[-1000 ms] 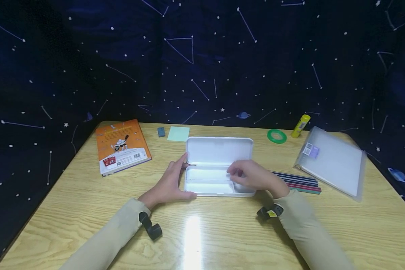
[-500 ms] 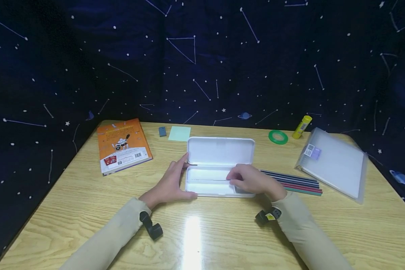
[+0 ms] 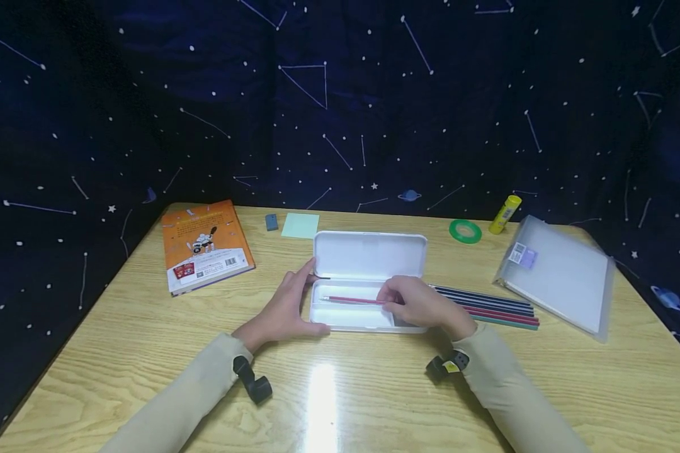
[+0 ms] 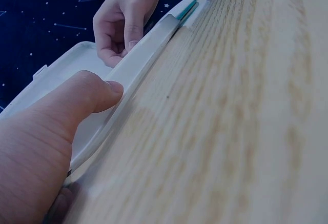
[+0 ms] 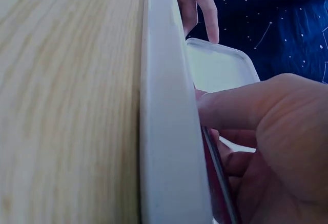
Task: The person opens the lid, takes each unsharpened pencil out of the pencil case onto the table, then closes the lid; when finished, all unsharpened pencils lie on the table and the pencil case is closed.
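Observation:
A white pencil case [image 3: 351, 318] lies with its lid [image 3: 368, 255] raised on the wooden table. My left hand [image 3: 286, 314] holds its left end, thumb over the front rim and fingers by the raised lid. Inside, my right hand [image 3: 422, 305] pinches a pencil [image 3: 351, 300], its red length pointing left along the back compartment. The fingertips sit low between the case walls, as the right wrist view shows. Several dark, red and green pencils [image 3: 501, 308] lie side by side on the table, right of the case, partly hidden by my right hand.
An orange book [image 3: 206, 245] lies at the left. Behind the case are a blue eraser [image 3: 271, 222] and pale green sticky notes [image 3: 300, 225]. Green tape [image 3: 465, 231], a yellow glue stick [image 3: 505, 214] and a clear folder [image 3: 561, 277] lie at the right.
My right hand has shifted slightly left and lower into the case. The red pencil now shows, stretching left from its fingers. My left hand stays at the case's left end.

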{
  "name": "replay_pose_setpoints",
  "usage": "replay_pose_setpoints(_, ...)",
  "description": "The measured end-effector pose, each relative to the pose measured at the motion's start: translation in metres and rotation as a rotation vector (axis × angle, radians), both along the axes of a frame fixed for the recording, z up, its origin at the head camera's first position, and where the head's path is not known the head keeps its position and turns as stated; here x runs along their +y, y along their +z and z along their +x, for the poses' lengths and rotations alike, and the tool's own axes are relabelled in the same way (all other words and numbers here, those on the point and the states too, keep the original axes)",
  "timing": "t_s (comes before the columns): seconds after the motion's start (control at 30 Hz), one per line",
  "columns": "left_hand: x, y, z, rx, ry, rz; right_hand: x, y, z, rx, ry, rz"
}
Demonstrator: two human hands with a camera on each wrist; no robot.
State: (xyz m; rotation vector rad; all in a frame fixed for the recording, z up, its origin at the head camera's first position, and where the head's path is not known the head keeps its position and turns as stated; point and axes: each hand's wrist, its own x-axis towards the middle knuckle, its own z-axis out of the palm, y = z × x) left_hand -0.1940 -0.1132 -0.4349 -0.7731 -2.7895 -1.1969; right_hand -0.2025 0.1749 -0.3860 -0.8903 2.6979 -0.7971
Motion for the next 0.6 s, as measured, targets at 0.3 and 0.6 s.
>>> replay_pose_setpoints(0.3, 0.000, 0.000, 0.001, 0.014, -0.003, -0.004, 0.017, 0.000, 0.003, 0.044, -0.023, -0.064)
replay_pose_setpoints(0.6, 0.000, -0.001, 0.000, 0.017, 0.001, -0.004, 0.083, -0.002, 0.019, 0.148, -0.128, -0.097)
